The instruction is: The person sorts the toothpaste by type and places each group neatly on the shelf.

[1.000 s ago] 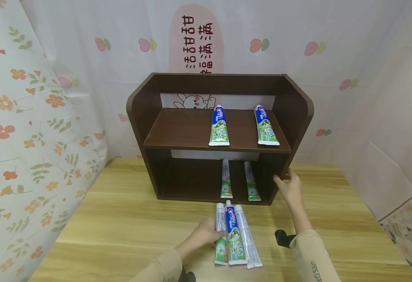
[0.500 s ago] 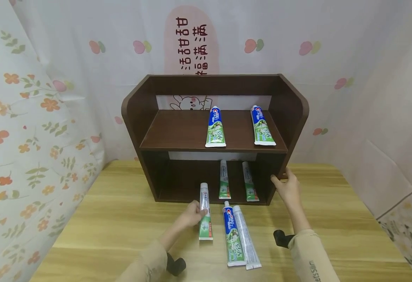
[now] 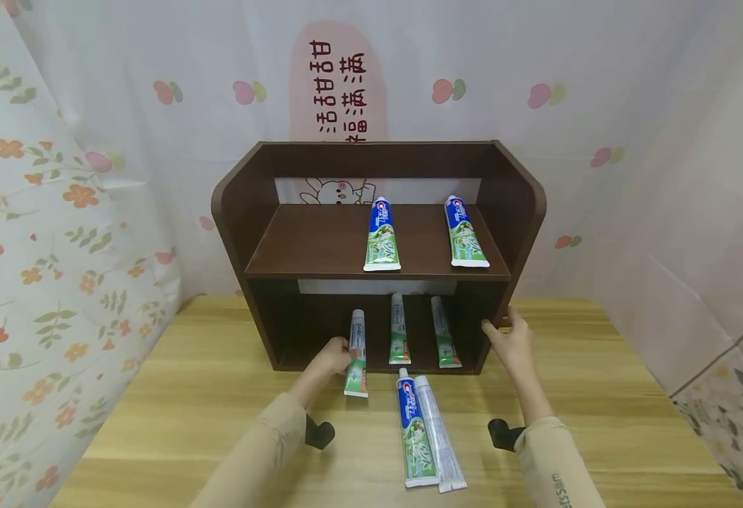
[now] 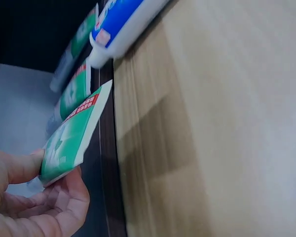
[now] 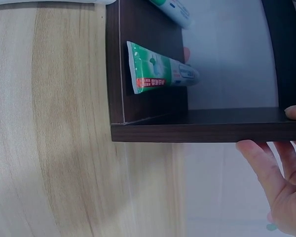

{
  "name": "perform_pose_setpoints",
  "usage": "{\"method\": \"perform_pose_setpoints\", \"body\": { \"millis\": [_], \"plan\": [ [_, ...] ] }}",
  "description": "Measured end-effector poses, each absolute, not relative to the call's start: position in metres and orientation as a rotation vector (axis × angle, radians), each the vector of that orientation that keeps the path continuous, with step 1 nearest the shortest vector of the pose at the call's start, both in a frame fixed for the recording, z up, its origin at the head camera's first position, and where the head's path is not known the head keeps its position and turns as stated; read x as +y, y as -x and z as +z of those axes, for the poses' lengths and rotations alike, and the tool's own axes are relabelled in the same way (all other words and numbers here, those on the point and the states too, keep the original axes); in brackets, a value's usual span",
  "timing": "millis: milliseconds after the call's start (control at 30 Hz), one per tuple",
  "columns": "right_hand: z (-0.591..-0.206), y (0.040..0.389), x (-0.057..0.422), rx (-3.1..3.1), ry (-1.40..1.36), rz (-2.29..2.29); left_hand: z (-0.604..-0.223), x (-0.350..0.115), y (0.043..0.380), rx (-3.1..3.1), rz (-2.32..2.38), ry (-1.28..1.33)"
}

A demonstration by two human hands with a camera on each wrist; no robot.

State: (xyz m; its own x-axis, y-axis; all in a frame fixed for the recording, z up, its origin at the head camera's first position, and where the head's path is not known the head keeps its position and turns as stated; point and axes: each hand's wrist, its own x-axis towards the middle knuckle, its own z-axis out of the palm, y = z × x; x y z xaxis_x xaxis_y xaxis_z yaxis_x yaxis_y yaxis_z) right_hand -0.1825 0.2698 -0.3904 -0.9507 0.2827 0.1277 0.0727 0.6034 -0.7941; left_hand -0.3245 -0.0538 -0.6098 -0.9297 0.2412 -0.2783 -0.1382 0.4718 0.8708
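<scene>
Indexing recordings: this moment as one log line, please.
left hand: holds green tube at lower shelf front | right hand: grips rack side | table: blue tube, pale tube

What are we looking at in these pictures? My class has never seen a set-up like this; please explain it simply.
No machine here: a person works bare-handed. The wide picture is taken from the head, looking forward and down; the other two are taken from the left and right wrists. A brown shelf unit stands on a wooden table. The left hand holds a green and white toothpaste tube at the front of the lower level, where two similar tubes lie. Two blue and green tubes lie on the upper level. On the table in front, another blue and green tube lies against a pale tube. The right hand grips the unit's right side panel.
</scene>
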Motion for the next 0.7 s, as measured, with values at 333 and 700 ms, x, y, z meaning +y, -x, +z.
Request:
{"method": "perform_pose_setpoints", "body": {
  "millis": [333, 700],
  "plan": [
    [-0.393, 0.183, 0.270, -2.620, 0.320, 1.283, -0.747, -0.064, 0.465, 2.461, 1.361, 0.139],
    [-0.395, 0.182, 0.272, -2.575, 0.275, 1.289, -0.690, -0.062, 0.443, 2.600, 1.441, 0.148]
  ]
}}
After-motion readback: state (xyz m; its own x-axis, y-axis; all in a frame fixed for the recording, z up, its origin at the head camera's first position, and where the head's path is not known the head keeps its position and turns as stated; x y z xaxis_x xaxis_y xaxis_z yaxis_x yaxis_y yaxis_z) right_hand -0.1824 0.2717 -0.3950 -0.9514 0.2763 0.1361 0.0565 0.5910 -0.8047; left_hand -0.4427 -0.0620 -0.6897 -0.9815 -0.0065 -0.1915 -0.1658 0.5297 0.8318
